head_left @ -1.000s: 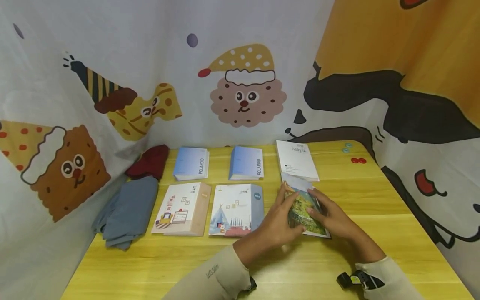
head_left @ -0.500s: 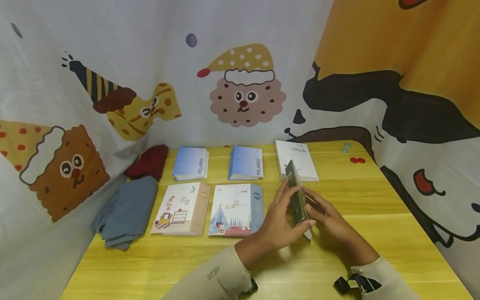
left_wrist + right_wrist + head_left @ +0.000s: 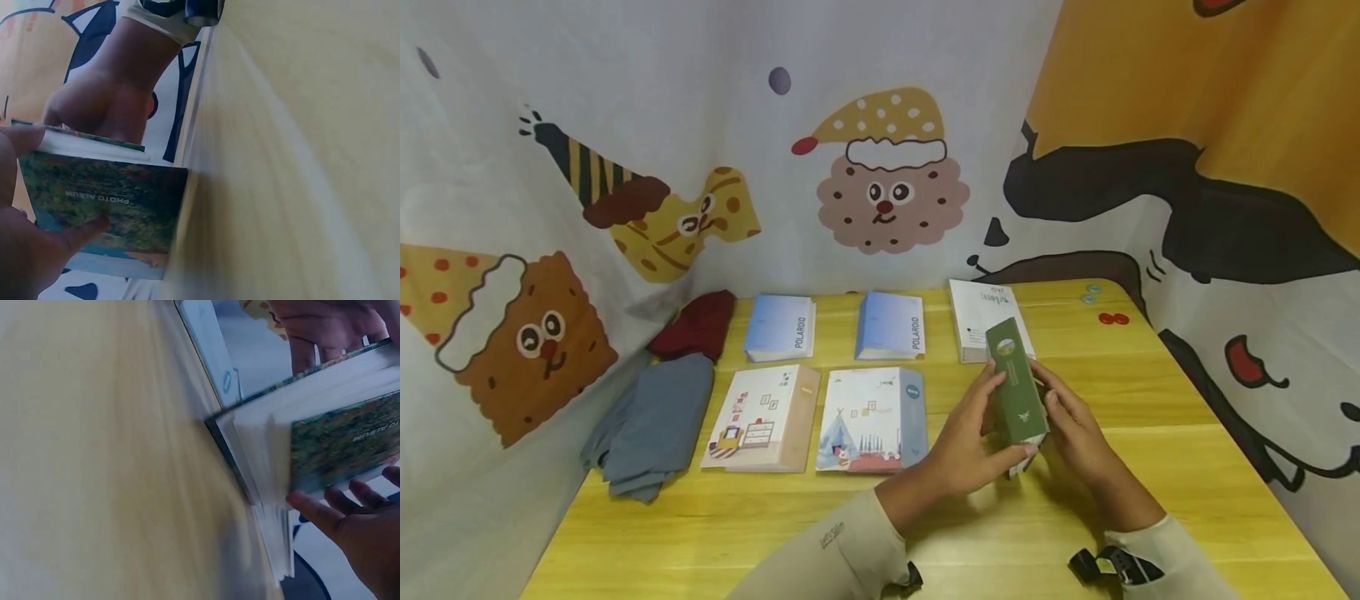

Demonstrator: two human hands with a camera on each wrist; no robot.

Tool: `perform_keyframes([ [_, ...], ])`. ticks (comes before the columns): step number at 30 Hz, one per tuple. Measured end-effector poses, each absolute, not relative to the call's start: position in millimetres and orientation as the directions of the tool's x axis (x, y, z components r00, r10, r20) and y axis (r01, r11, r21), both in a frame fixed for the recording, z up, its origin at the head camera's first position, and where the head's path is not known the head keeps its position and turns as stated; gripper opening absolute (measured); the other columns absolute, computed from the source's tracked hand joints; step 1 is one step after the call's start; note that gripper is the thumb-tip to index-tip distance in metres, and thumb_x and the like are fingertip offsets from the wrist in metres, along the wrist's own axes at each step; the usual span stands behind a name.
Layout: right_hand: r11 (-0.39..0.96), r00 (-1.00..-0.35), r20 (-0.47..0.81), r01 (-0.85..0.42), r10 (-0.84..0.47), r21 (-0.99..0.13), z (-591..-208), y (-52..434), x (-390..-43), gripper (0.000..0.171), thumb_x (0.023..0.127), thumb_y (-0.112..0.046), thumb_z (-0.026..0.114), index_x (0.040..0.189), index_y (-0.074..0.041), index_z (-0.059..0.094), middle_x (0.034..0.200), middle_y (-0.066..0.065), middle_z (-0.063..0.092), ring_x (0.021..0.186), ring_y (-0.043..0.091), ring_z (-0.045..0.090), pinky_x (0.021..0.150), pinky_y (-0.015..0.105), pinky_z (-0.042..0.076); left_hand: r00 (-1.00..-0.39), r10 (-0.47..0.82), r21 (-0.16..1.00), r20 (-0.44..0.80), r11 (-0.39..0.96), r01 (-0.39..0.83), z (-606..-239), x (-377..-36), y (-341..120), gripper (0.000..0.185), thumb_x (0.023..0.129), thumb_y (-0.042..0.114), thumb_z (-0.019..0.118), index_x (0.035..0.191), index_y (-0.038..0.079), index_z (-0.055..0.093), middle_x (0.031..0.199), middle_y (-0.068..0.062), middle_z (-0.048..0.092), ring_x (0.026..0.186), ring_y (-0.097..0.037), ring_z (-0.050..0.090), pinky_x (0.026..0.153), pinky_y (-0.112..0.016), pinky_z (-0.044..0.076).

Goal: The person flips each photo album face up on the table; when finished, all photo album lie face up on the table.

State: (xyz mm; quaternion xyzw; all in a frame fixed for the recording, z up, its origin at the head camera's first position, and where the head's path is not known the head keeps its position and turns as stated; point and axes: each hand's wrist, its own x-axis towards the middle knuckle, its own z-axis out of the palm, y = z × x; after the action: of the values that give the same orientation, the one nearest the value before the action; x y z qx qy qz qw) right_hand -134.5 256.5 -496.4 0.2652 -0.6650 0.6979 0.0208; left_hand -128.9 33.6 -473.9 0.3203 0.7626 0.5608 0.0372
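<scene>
A: What are the hands doing near the front edge of the worktop (image 3: 700, 533)?

B: The left hand (image 3: 958, 450) and the right hand (image 3: 1078, 433) hold a photo album (image 3: 1017, 392) between them. It stands on its edge, green spine up, right of the worktop's middle. The left thumb curls over its near corner with fingers flat on one cover; the right fingers press the other cover.

A: Was it like that a second ago?

B: No. Then it lay flat, landscape cover up, under both hands. Half a second ago it was tipping, and now it stands upright. I judge it is being turned over or squared up for placing.

A: Do the wrist cameras help?

B: The left wrist view shows "PHOTO ALBUM" on the cover, with a finger (image 3: 78, 231) across it.

A: And beyond the hands?

B: To the left, a tent-picture album (image 3: 872, 419) and a room-picture album (image 3: 763, 417) lie flat. Behind them, along the far edge, are two blue POLAROID albums (image 3: 780, 327) (image 3: 891, 325) and a white album (image 3: 985, 317). Grey cloth (image 3: 651, 425) and dark red cloth (image 3: 696, 323) sit at the left edge.
</scene>
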Motion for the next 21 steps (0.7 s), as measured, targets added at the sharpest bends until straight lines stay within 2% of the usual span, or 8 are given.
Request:
perform_keyframes([
  [3,-0.129,-0.879,0.385,-0.363,-0.280,-0.923,-490.5,259.4,-132.9,0.054,0.121,-0.030,0.024,0.171,-0.011,0.034,0.153,-0.012,0.060,0.128,0.004,0.065,0.097,0.021,0.059,-0.783,0.566,0.891,0.256,0.177,0.419,-479.1,-131.3,37.1,0.104,0.099,0.026,0.083,0.176,0.016,0.014,0.186,-0.011,0.007,0.165,-0.034,0.031,0.110,-0.029,0.057],
  [5,-0.144,-0.900,0.355,-0.328,-0.253,-0.934,-486.9,261.8,-131.5,0.051,0.120,-0.031,0.026,0.168,-0.020,0.041,0.143,-0.010,0.066,0.118,0.005,0.069,0.091,0.023,0.062,-0.776,0.596,0.878,0.207,0.236,0.416,-482.9,-131.6,39.1,0.105,0.101,0.031,0.081,0.177,0.014,0.010,0.186,-0.011,0.008,0.167,-0.033,0.029,0.117,-0.035,0.054],
  [8,-0.180,-0.918,0.313,-0.274,-0.242,-0.945,-483.3,267.3,-130.8,0.050,0.119,-0.022,0.028,0.166,-0.027,0.044,0.127,-0.009,0.072,0.101,0.005,0.074,0.080,0.025,0.065,-0.768,0.627,0.835,0.126,0.351,0.424,-488.6,-129.8,40.5,0.103,0.104,0.040,0.075,0.178,0.016,0.007,0.186,-0.010,0.008,0.169,-0.033,0.024,0.128,-0.044,0.044],
  [10,-0.207,-0.923,0.295,-0.247,-0.248,-0.947,-482.1,272.2,-131.4,0.055,0.116,-0.012,0.029,0.168,-0.026,0.040,0.127,-0.009,0.070,0.095,0.006,0.075,0.075,0.025,0.065,-0.765,0.638,0.818,0.089,0.391,0.422,-491.6,-128.8,40.6,0.100,0.106,0.043,0.071,0.178,0.021,0.005,0.186,-0.009,0.006,0.171,-0.033,0.018,0.134,-0.050,0.036],
  [12,-0.200,-0.929,0.277,-0.231,-0.244,-0.952,-481.8,277.9,-132.5,0.061,0.114,-0.004,0.033,0.172,-0.022,0.033,0.135,-0.011,0.066,0.090,0.007,0.077,0.071,0.026,0.066,-0.769,0.636,0.807,0.064,0.420,0.415,-493.7,-128.2,40.2,0.096,0.107,0.046,0.069,0.178,0.027,0.006,0.186,-0.008,0.004,0.171,-0.036,0.017,0.133,-0.055,0.036],
  [14,-0.130,-0.946,0.239,-0.215,-0.221,-0.968,-481.5,283.7,-133.9,0.066,0.113,0.001,0.039,0.175,-0.019,0.025,0.144,-0.010,0.059,0.090,0.008,0.077,0.068,0.028,0.066,-0.776,0.629,0.792,0.047,0.450,0.413,-495.3,-128.5,39.4,0.092,0.108,0.046,0.067,0.177,0.032,0.008,0.186,-0.007,0.005,0.171,-0.038,0.016,0.131,-0.058,0.037],
  [17,0.080,-0.975,0.140,-0.155,-0.175,-0.985,-481.4,291.1,-137.2,0.074,0.112,-0.001,0.052,0.176,-0.013,0.017,0.158,0.005,0.049,0.094,0.009,0.077,0.067,0.031,0.067,-0.787,0.617,0.727,0.023,0.530,0.437,-497.9,-129.7,38.5,0.084,0.109,0.045,0.066,0.177,0.031,0.018,0.186,-0.006,0.010,0.171,-0.039,0.015,0.132,-0.059,0.036],
  [21,0.369,-0.987,0.000,-0.060,-0.161,-0.928,-480.8,297.9,-141.2,0.082,0.110,-0.017,0.067,0.175,-0.005,0.019,0.171,0.031,0.033,0.121,0.036,0.074,0.075,0.031,0.066,-0.786,0.618,0.611,0.014,0.617,0.496,-500.2,-130.7,38.6,0.077,0.108,0.044,0.068,0.173,0.022,0.033,0.185,-0.006,0.019,0.171,-0.037,0.018,0.134,-0.055,0.034],
])
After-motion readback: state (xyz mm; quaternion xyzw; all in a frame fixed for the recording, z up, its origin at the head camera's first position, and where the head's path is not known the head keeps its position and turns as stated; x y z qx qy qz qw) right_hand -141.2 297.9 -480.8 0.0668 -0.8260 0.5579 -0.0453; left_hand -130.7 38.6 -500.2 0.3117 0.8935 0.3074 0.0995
